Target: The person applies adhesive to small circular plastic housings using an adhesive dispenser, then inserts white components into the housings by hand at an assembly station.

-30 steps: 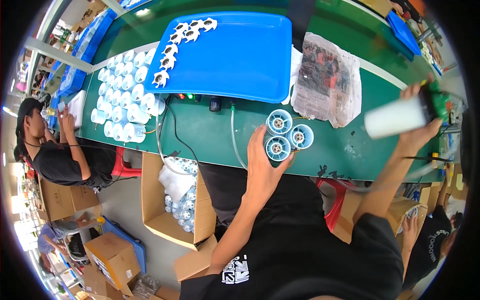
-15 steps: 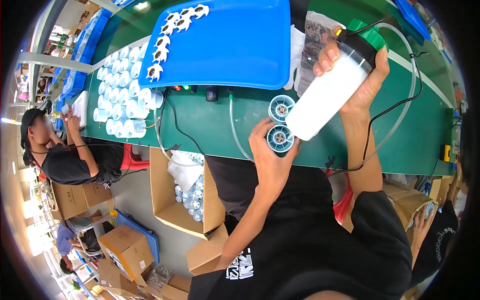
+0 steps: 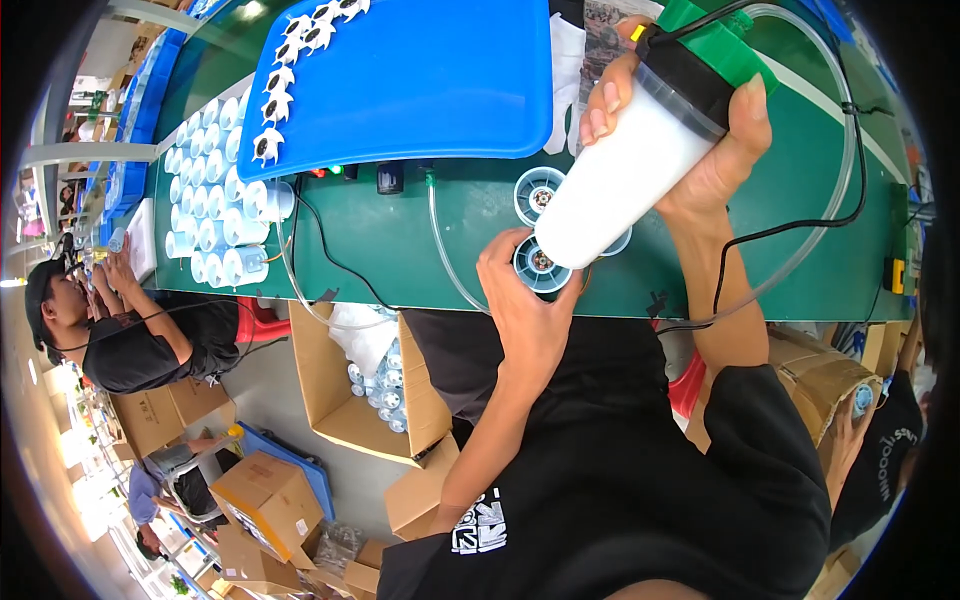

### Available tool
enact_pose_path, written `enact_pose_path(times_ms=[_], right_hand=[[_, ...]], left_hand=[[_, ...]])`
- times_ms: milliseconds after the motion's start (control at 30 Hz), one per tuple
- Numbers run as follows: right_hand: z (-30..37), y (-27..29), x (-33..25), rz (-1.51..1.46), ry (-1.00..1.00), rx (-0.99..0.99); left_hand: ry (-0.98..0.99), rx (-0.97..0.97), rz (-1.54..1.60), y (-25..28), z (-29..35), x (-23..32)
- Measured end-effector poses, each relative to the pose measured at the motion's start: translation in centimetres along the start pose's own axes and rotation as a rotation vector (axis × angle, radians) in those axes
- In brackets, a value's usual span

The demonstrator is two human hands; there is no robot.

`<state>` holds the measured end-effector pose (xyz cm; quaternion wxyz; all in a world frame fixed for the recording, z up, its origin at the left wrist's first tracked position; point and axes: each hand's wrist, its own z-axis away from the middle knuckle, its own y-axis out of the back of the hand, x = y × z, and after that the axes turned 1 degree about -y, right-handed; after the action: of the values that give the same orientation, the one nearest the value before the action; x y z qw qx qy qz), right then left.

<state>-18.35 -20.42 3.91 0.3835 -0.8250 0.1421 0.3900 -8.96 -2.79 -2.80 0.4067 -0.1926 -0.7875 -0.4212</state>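
Note:
In my right hand (image 3: 700,185) is a large dispensing syringe barrel (image 3: 620,180) of white material, with a black collar and a green cap (image 3: 720,40). My fingers wrap round its upper part; it tilts down to the left. My left hand (image 3: 525,310) grips a light blue round plastic housing (image 3: 528,273) with ribs and a small metal centre. The barrel's lower end hangs over that housing's right side, hiding its tip. A second housing (image 3: 530,185) stands just behind, and a third (image 3: 620,243) is partly hidden by the barrel.
A blue tray (image 3: 420,90) holds several white bladed wheels (image 3: 277,105). Rows of light blue cups (image 3: 210,200) stand at left. A clear hose (image 3: 845,170) and black cable loop from the cap. An open carton (image 3: 325,390) is below the green table (image 3: 390,230); a person (image 3: 140,335) works at left.
The barrel has shifted left over the housing in my left hand, uncovering part of a third housing behind it. The whole scene has slid left and slightly up in view.

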Motion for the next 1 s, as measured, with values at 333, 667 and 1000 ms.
enact_pose_path(times_ms=[333,667,1000], right_hand=[[-0.1,-0.9,0.0,0.027,0.038,-0.085],[0.0,-1.1,-0.6,0.108,0.011,-0.066],[0.2,-1.0,-0.8,0.165,-0.013,-0.057]], left_hand=[[-0.003,0.005,0.009,0.1,-0.1,-0.1],[-0.01,0.01,-0.001,0.0,-0.1,0.0],[-0.009,0.009,-0.002,-0.1,0.0,-0.1]])
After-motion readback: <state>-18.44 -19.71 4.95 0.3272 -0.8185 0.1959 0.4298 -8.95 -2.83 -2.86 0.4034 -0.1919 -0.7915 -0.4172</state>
